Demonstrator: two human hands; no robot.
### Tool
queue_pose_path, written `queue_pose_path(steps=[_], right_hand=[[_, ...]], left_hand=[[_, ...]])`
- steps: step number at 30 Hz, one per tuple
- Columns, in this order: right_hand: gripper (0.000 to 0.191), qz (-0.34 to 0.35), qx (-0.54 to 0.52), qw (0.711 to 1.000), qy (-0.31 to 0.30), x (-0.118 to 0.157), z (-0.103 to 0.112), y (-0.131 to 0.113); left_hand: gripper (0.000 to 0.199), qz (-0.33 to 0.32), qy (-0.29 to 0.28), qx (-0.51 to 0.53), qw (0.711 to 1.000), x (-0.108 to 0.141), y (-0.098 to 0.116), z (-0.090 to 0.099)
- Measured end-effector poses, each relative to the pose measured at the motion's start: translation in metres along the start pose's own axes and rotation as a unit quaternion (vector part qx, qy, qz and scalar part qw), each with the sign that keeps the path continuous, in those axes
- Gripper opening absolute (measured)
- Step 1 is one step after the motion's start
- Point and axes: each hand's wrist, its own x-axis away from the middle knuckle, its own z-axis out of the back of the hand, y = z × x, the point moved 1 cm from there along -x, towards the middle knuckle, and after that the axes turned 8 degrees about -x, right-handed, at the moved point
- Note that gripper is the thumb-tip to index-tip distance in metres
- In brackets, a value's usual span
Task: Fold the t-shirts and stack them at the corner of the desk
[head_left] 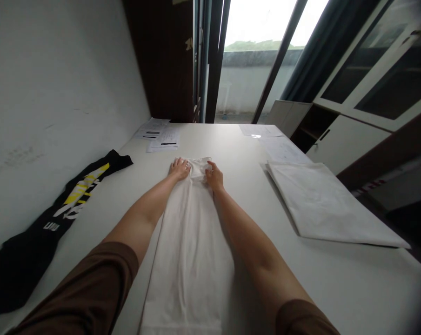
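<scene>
A pair of white trousers point(192, 251), folded into a long narrow strip, lies lengthwise on the table in front of me. Creases run down its middle, and the far end is bunched and wrinkled. My left hand point(180, 169) rests on the left far corner, fingers stretched out over the cloth. At the right far corner, my right hand point(214, 176) has its fingers and thumb curled on the edge of the fabric. The near end of the trousers reaches the bottom of the view.
A black garment with yellow and white print point(56, 223) lies at the left by the wall. On the right is a folded white cloth point(329, 204). Papers point(163, 139) sit at the far left, further sheets point(283, 146) far right. The white table point(217, 139) ends before a glass door.
</scene>
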Motion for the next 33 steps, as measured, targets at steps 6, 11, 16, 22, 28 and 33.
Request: queue_pose_path(steps=[6,11,16,22,28,33], right_hand=[[0.066,0.040,0.117,0.992,-0.022,0.014,-0.012,-0.009],[0.063,0.050,0.072,0.996,-0.006,0.012,-0.006,-0.010],[0.061,0.065,0.038,0.997,0.013,0.004,-0.009,-0.011],[0.044,-0.015,0.064,0.998,-0.018,-0.015,-0.015,-0.011],[0.030,-0.059,0.101,0.993,-0.021,-0.037,-0.006,-0.015],[0.031,0.014,0.063,0.997,0.034,-0.037,-0.008,-0.024]], left_hand=[[0.064,-0.009,0.005,-0.014,1.000,0.001,-0.001,0.001],[0.049,-0.046,0.059,-0.013,0.997,0.023,0.011,0.013],[0.042,-0.092,0.057,-0.012,0.994,0.059,0.026,0.006],[0.057,-0.173,-0.008,-0.022,0.985,0.084,0.033,-0.005],[0.057,-0.198,-0.004,-0.028,0.980,0.107,0.040,0.000],[0.057,-0.226,0.002,-0.007,0.974,0.137,0.038,0.002]])
